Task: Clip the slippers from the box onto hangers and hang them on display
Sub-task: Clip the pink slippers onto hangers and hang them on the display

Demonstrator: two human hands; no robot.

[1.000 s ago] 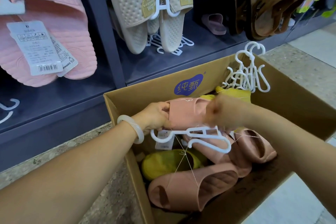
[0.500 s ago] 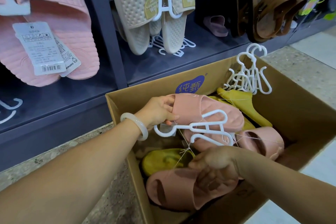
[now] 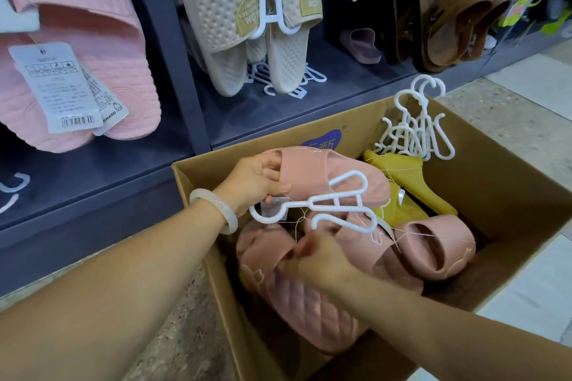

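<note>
An open brown cardboard box (image 3: 501,182) is sitting on the floor, and everything is placed against it. A pink foam slide slipper (image 3: 334,173) is being held above the box's left side, lying sideways with a white plastic slipper hanger (image 3: 322,206) hanging against it, hook end pointing left. Inside the box, a pink slipper with a quilted sole (image 3: 297,297) is lying sole-up near the front wall, and another pink slide (image 3: 439,244) is resting toward the right. Yellow slippers (image 3: 408,176) are lying nearer the back wall. A bunch of spare white hangers (image 3: 418,133) is hanging over the back rim.
</note>
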